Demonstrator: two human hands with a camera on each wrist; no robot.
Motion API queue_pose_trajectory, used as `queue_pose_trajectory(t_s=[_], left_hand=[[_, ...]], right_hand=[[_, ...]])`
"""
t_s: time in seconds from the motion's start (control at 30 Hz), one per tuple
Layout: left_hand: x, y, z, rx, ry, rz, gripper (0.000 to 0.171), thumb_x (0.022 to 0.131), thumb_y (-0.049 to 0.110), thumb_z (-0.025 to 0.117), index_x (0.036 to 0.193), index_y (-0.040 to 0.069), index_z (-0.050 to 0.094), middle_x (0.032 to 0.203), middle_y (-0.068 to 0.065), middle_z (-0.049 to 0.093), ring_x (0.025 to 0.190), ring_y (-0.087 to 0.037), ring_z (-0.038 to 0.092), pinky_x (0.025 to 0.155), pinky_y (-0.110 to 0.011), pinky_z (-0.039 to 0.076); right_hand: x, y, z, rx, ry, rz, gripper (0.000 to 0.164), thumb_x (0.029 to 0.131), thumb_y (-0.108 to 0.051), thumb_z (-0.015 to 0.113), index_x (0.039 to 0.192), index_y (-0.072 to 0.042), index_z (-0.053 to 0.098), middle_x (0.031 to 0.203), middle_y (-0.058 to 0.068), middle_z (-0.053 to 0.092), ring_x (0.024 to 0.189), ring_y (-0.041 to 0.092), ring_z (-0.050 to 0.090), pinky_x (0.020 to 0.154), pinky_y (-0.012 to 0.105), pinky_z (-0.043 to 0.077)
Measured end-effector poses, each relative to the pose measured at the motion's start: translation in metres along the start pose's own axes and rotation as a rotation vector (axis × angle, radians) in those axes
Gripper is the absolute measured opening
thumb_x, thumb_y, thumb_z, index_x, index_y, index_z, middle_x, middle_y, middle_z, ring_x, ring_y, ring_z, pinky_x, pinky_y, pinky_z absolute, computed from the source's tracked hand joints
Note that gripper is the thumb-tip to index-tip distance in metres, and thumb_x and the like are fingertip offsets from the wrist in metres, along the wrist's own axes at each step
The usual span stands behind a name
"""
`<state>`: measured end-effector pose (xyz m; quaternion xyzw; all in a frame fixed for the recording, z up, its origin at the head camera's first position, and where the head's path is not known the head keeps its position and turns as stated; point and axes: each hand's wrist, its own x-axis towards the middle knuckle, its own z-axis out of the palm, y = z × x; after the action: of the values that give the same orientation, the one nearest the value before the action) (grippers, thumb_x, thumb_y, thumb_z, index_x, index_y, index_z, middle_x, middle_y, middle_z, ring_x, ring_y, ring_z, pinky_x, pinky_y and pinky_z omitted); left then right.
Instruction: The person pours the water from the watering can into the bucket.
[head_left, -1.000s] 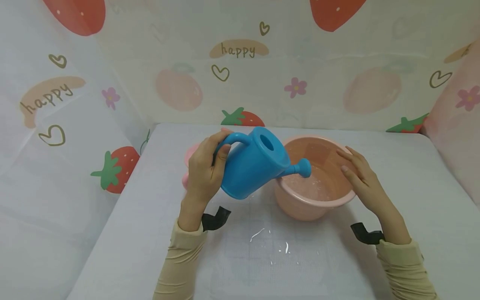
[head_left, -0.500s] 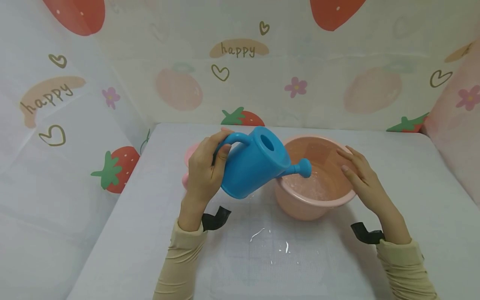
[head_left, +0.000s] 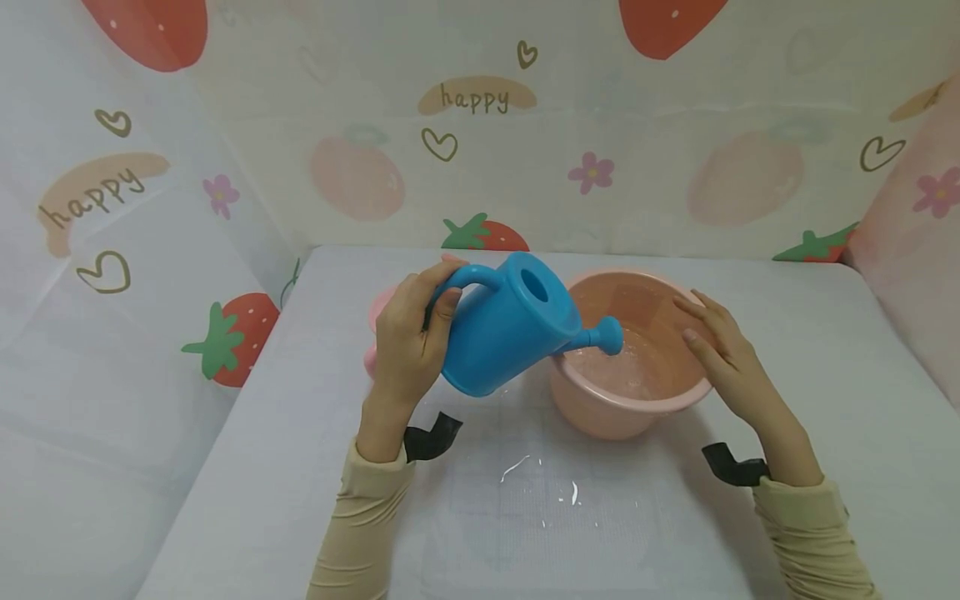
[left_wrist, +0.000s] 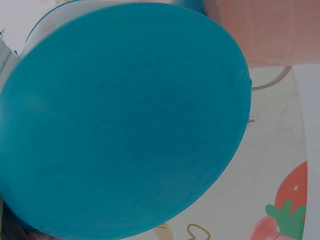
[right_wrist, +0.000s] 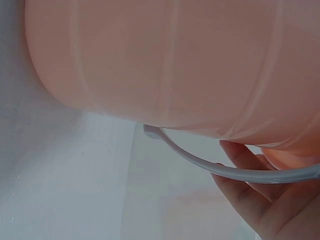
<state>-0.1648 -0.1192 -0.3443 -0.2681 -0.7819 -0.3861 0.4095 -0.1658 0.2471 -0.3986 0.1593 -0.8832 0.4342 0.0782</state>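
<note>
Two hands, one watering can, one basin, set out on a white table (head_left: 277, 492). The table's far edge is met by the patterned backdrop (head_left: 645, 150), and its left and right edges are shown slanting outward toward the near side. A broad strip of table lies between the right hand (head_left: 723, 358) and the right edge, and another between the left forearm and the left edge; behind the basin (head_left: 607, 412), only a narrow strip is seen. Item nearby: a pink object (head_left: 380, 308), mostly hidden behind the left hand (head_left: 411, 342), its full shape not to be told. At each wrist, a black mount (head_left: 432, 437) is worn, projecting inward above a beige sleeve (head_left: 356, 533). Wet glints (head_left: 574, 493) are scattered on the table in front of the basin. The way into the basin is bounded on the right by the right hand, whose fingers are spread and nearly straight against the rim. Watering can (head_left: 502, 333): plain glossy blue, tilted, held up by its looped handle, around which the left hand's fingers are curled; its round opening is turned up and to the right, its spout is passed over the basin's left rim, and the knob-like spout head (head_left: 610, 335) is held above the interior. Basin: pale pink, round, upright, ribbed outside, with clear water (head_left: 618, 375) inside.
</note>
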Motion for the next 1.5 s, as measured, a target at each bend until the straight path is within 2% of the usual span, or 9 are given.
queue_pose_trajectory(t_s=[0.53,0.97,1.5], left_hand=[[-0.0001,-0.0009,0.0001,-0.006,0.014,0.001,0.042,0.098,0.036,0.040,0.116,0.003,0.058,0.094,-0.013,0.065,0.081,-0.022,0.059,0.071,-0.037,0.052],[-0.0004,-0.0040,0.0013,-0.002,0.015,0.005,0.042,0.098,0.037,0.040,0.116,0.003,0.058,0.088,-0.012,0.063,0.073,-0.020,0.054,0.063,-0.032,0.047],[0.0006,-0.0053,-0.0003,-0.006,0.006,0.015,0.042,0.097,0.038,0.040,0.116,0.005,0.059,0.088,-0.011,0.064,0.072,-0.019,0.053,0.061,-0.030,0.045]], right_hand=[[0.0012,-0.0010,0.0001,-0.004,0.007,0.003,0.044,0.097,-0.020,0.045,0.141,-0.018,0.040,0.151,0.010,0.021,0.139,0.038,0.016,0.099,0.071,0.017],[0.0016,-0.0003,0.0010,-0.005,0.009,0.009,0.044,0.097,-0.020,0.045,0.141,-0.018,0.039,0.152,0.010,0.021,0.138,0.038,0.016,0.098,0.071,0.018],[0.0025,0.0031,0.0018,0.006,0.004,0.007,0.044,0.097,-0.018,0.046,0.141,-0.017,0.040,0.152,0.010,0.021,0.139,0.037,0.016,0.099,0.071,0.017]])
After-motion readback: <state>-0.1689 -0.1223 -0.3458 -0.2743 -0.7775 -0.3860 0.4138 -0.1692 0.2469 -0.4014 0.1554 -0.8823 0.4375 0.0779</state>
